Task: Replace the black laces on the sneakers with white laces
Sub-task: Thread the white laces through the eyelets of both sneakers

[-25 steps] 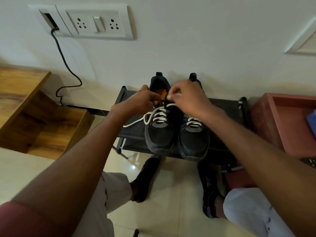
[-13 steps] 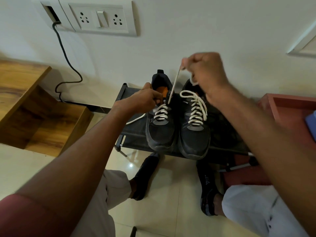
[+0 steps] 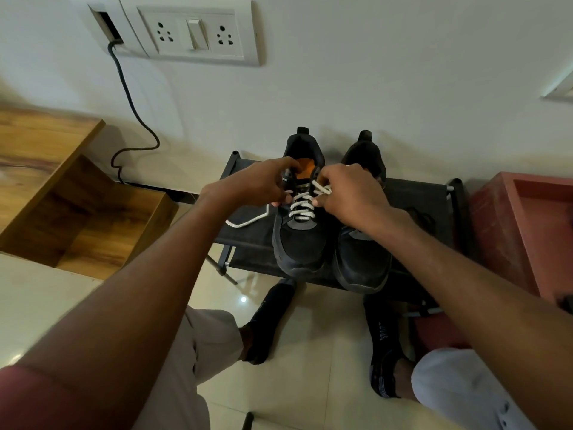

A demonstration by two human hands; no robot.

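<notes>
The white lace (image 3: 305, 202) is soft, light cord and seems best pinched near its stiff tip. It crosses the left sneaker (image 3: 300, 231) on a dark fabric rack (image 3: 412, 200) against the wall. The left hand (image 3: 257, 184) grips the shoe's collar; the right hand (image 3: 347, 193) probably pinches the lace, partly hidden. A loose end trails left. The floor is glossy tile.

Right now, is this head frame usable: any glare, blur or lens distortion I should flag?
Head view: dim, warm light; a small glare spot on the floor tile; wide-angle bending stretches the forearms and tilts the wall socket plate; the white lace on the left sneaker reads sharply; right hand hides the right sneaker's lacing.
</notes>
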